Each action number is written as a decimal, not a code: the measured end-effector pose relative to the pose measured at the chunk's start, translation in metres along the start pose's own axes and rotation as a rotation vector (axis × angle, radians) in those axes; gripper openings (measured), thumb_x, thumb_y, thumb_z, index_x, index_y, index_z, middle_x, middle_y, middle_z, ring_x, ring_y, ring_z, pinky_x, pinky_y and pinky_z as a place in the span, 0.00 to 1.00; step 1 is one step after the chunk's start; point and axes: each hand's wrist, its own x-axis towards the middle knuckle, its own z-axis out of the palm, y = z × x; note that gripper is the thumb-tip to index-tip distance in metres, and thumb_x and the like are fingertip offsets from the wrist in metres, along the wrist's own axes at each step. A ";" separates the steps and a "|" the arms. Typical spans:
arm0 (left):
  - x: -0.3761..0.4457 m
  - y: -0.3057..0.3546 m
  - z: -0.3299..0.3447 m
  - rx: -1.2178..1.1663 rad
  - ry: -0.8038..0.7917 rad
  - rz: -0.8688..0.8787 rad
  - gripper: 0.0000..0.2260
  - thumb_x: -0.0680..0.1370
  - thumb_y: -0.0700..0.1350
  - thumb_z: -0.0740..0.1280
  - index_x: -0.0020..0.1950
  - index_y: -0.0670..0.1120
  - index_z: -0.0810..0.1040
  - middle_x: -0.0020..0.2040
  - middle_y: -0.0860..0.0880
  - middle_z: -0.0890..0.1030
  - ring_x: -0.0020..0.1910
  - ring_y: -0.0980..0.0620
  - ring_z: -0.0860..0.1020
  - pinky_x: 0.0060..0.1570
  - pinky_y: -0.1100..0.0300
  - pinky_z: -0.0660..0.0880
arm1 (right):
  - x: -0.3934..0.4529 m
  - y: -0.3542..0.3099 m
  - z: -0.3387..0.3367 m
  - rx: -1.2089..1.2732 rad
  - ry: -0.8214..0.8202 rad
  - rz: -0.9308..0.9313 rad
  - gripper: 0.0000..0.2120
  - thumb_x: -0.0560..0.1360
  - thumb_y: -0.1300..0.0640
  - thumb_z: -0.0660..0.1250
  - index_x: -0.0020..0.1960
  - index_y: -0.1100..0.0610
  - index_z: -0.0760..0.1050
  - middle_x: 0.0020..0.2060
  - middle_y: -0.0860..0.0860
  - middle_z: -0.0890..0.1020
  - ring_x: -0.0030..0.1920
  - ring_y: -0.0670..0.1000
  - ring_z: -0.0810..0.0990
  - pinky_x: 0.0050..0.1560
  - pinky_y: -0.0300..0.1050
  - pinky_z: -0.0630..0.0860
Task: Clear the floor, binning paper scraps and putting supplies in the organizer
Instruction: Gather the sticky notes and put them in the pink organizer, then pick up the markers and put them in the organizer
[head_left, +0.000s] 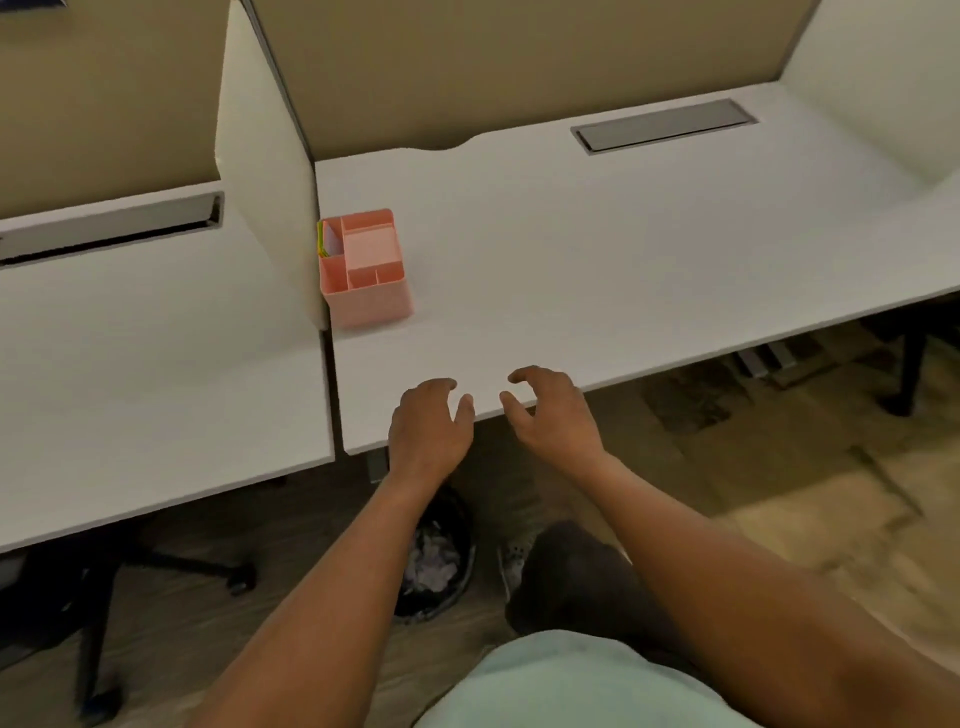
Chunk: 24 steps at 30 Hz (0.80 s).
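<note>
While both arms reach forward from the near edge of the view, a pale green shirt (566, 686) fills the bottom middle. Just beyond it on the wooden floor (218, 597) stands a black bin (441, 551), partly hidden by the left forearm, with crumpled pale paper scraps (434, 564) inside. A dark knee (571, 577) sits just right of the bin. To the left, under the neighbouring desk, a black chair base (156, 571) rests on the floor.

Farther on, the left hand (428, 426) and the right hand (553, 415) hover side by side over the near edge of a white desk (597, 249). Both are empty, fingers loosely curled and spread apart, thumbs pointing toward each other.

Farther still, at the left of that desk and touching a white divider (270, 171), stands a pink organizer (363, 270). Its far-left compartment holds coloured paper pads (327, 239); the other compartments look empty. At the far right of the desk lies a grey cable hatch (665, 127).
</note>
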 end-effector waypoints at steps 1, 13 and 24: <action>-0.007 0.006 0.003 -0.009 0.000 0.019 0.20 0.79 0.58 0.59 0.67 0.50 0.73 0.67 0.51 0.76 0.67 0.49 0.71 0.65 0.51 0.69 | -0.008 0.004 -0.007 -0.006 0.009 0.016 0.17 0.76 0.42 0.62 0.61 0.48 0.72 0.60 0.46 0.78 0.62 0.49 0.73 0.62 0.48 0.70; -0.069 0.044 0.044 -0.084 -0.072 0.058 0.15 0.79 0.52 0.62 0.62 0.47 0.77 0.56 0.50 0.82 0.54 0.51 0.79 0.52 0.58 0.73 | -0.068 0.074 -0.052 -0.059 0.030 0.123 0.14 0.76 0.43 0.61 0.56 0.49 0.75 0.50 0.45 0.81 0.53 0.44 0.76 0.51 0.40 0.72; -0.148 0.085 0.178 -0.042 -0.262 -0.209 0.07 0.76 0.49 0.64 0.46 0.50 0.81 0.40 0.52 0.84 0.42 0.50 0.81 0.43 0.56 0.78 | -0.116 0.235 -0.088 -0.058 -0.128 0.236 0.09 0.76 0.48 0.63 0.50 0.51 0.78 0.45 0.47 0.83 0.48 0.49 0.79 0.48 0.45 0.75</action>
